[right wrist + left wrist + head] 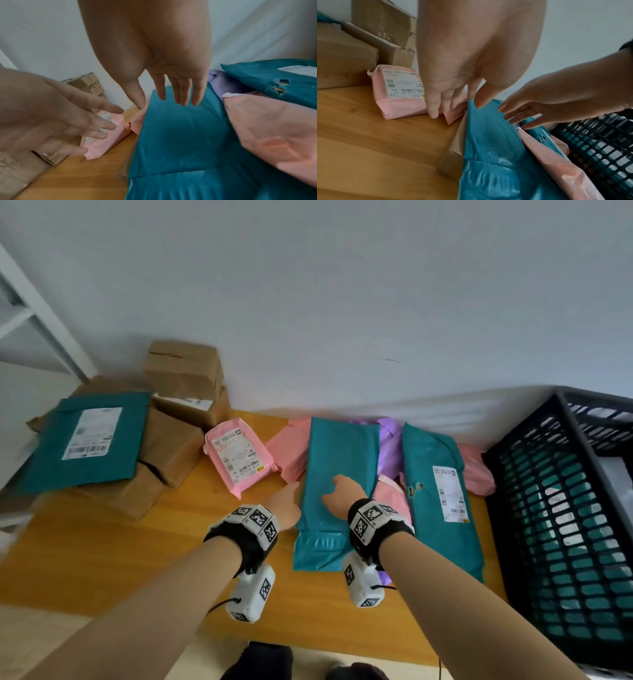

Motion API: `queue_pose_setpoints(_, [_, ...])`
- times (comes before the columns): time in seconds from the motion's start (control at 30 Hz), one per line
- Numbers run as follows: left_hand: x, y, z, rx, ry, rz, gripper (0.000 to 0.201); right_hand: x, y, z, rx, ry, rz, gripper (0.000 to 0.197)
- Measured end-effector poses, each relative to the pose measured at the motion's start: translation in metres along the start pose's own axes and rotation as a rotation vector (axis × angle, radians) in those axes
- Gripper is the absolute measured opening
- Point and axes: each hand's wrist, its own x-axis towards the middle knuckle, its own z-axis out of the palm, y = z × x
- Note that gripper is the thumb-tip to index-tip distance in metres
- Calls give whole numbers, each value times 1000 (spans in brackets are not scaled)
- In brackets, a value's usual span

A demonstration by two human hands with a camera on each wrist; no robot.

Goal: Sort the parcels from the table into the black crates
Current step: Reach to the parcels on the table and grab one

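Note:
A long teal parcel (pixel 334 474) (pixel 489 148) (pixel 180 135) lies on the wooden table (pixel 102 559), resting on a brown box. My right hand (pixel 342 494) (pixel 171 88) hovers above its middle, fingers straight and spread, holding nothing. My left hand (pixel 286 501) (pixel 453 97) hangs at the parcel's left edge, fingers extended downward, empty. A second teal parcel (pixel 442 494) with a white label lies to the right, with pink parcels (pixel 392 498) and a purple one (pixel 390 446) between and behind. The black crate (pixel 561 508) stands at the right with teal parcels inside.
A labelled pink parcel (pixel 238 457) lies left of my hands. Stacked brown cardboard boxes (pixel 178 422) and a teal parcel (pixel 85 443) on top fill the table's left end. The white wall (pixel 342 302) runs close behind.

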Motion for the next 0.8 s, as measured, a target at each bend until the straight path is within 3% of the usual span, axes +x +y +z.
queue_pose_setpoints(0.17, [24,-37,-3,-44,31,-15,48,14,-19,24,-29,80,91,49])
queue_pose_setpoints(0.3, [33,-60,0,-129,-76,-37,59,25,-32,39,-58,182,117,64])
queue_pose_setpoints(0.5, [40,-84,2,-234,-145,-46,61,45,-47,51,-110,188,177,83])
queue_pose_setpoints(0.8, [38,-103,6,-200,-153,-66,57,61,-47,62,-66,270,251,75])
